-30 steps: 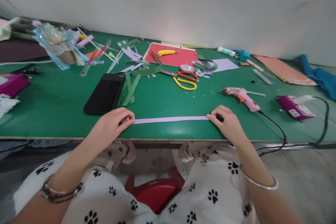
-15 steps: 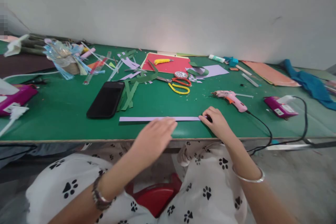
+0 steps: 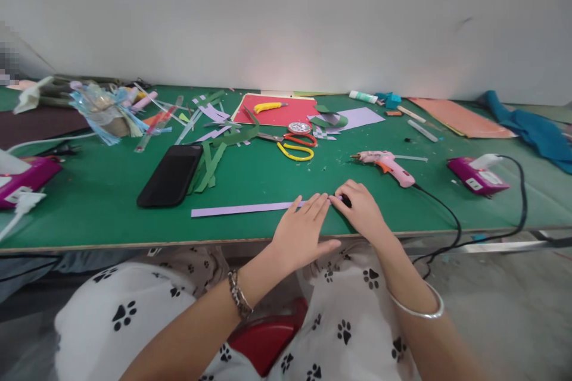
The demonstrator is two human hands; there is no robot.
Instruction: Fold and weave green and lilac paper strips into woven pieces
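A long lilac paper strip (image 3: 241, 209) lies flat along the near edge of the green table (image 3: 111, 214). My left hand (image 3: 301, 232) rests flat on the strip's right part, fingers stretched out and together. My right hand (image 3: 360, 208) is curled at the strip's right end, fingertips pinching it, with something small and dark under them. A pink glue gun (image 3: 386, 164) lies just beyond my right hand.
A black phone (image 3: 170, 175) lies left of centre beside green paper strips (image 3: 208, 164). Yellow and red scissors (image 3: 295, 146), a red sheet with a yellow cutter (image 3: 268, 107), a magenta box (image 3: 476, 174) with a black cable (image 3: 447, 217) and paper scraps cover the table.
My left hand let go of the strip's left end and slid right along the strip to sit next to my right hand. The right hand kept its hold on the right end.
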